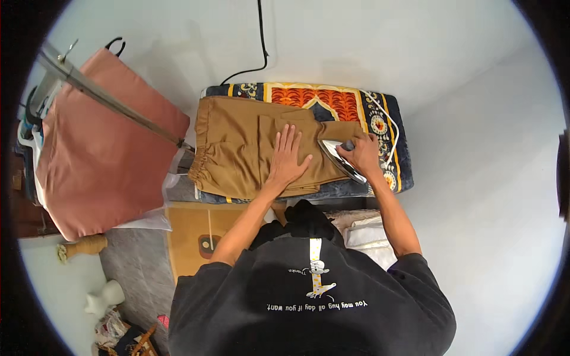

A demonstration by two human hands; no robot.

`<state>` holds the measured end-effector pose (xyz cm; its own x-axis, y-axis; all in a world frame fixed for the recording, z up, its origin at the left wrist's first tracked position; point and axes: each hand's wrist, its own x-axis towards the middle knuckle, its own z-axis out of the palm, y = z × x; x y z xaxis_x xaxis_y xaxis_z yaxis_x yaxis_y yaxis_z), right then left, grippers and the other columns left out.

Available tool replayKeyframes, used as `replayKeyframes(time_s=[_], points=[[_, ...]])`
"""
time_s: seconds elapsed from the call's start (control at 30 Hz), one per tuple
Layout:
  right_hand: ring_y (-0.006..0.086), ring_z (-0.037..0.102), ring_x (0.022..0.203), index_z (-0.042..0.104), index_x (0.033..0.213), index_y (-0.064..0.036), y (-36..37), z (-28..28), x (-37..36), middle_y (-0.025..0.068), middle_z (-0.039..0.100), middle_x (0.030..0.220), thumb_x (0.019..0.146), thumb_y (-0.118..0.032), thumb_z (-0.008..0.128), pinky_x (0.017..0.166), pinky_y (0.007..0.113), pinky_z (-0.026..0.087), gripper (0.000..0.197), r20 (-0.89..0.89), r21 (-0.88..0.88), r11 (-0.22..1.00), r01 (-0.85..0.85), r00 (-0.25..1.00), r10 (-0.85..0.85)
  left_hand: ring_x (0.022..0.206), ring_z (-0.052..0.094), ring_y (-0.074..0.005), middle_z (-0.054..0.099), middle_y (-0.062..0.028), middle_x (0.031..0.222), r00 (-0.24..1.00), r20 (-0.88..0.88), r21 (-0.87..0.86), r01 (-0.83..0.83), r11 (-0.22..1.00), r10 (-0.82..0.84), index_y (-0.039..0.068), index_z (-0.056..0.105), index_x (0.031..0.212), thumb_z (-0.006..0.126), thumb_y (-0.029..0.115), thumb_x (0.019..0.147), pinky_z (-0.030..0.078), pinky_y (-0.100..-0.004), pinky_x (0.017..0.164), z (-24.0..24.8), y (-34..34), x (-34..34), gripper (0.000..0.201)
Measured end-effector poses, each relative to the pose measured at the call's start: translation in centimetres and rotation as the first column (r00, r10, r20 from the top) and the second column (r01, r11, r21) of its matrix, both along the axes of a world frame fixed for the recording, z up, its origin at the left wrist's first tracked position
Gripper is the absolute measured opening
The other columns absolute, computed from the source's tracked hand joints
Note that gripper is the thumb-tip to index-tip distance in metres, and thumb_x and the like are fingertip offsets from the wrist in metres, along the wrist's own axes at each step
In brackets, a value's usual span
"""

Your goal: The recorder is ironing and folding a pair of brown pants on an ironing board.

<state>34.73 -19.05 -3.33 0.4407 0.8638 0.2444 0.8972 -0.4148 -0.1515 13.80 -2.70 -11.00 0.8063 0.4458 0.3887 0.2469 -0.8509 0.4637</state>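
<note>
Patterned pad [356,104], 1 trousers [249,148], 1 iron [339,157], 2 hands

A pink cloth [101,166] hangs from a metal rail [113,102] on the left. A black cable [261,41] runs up the white wall [368,41]. A patterned blanket [332,101] with orange and dark blue covers the board. Low on the left stand a small white figure [104,296] and a tan vase lying on its side [83,246]
</note>
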Motion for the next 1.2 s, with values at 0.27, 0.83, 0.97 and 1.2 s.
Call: replayKeyframes(time_s=[0.27,0.83,0.97,1.2], points=[[0.0348,0.064,0.108,0.079,0.094,-0.0076,-0.4,-0.8,0.9,0.0153,0.073,0.097,0.083,-0.040,0.077,0.103,0.062,0.039,0.034,-0.085,0.053,0.960,0.276,0.959,-0.271,0.155,0.022,-0.0376,0.032,-0.0221,0.164,0.986,-0.117,0.021,-0.115,0.993,0.117,-0.002,0.039,0.155,0.049,0.044,0.105,0.016,-0.0520,0.128,-0.8,2.3,-1.9,0.068],[0.0369,0.056,0.114,0.076,0.083,-0.0021,0.7,-0.7,6.1,0.0194,0.066,0.102,0.085,-0.043,0.072,0.099,0.058,0.041,0.041,-0.111,-0.004,0.984,0.181,0.977,-0.180,0.156,0.022,-0.0329,0.032,-0.0157,0.166,0.966,-0.191,0.069,-0.162,0.984,0.173,0.002,0.042,0.154,0.055,0.044,0.101,0.016,-0.0483,0.128,-0.2,2.4,-2.3,0.069],[0.0304,0.059,0.107,0.080,0.092,-0.0055,3.1,0.9,4.2,0.0125,0.069,0.095,0.077,-0.046,0.075,0.099,0.048,0.042,0.044,-0.084,0.054,0.995,-0.082,0.993,0.086,0.156,0.023,-0.0327,0.033,-0.0169,0.165,0.963,-0.195,0.058,-0.177,0.983,0.185,0.001,0.042,0.154,0.055,0.042,0.101,0.016,-0.0483,0.128,-0.3,2.4,-2.2,0.069],[0.0345,0.057,0.113,0.079,0.088,0.0015,9.2,-0.5,-2.6,0.0178,0.070,0.100,0.079,-0.049,0.075,0.109,0.050,0.035,0.051,-0.137,-0.122,0.963,-0.242,0.965,0.225,0.154,0.024,-0.0402,0.035,-0.0222,0.162,0.966,-0.069,-0.003,-0.249,0.968,0.248,-0.004,0.042,0.150,0.057,0.026,0.100,0.018,-0.0542,0.125,3.0,-1.3,-5.0,0.060]])
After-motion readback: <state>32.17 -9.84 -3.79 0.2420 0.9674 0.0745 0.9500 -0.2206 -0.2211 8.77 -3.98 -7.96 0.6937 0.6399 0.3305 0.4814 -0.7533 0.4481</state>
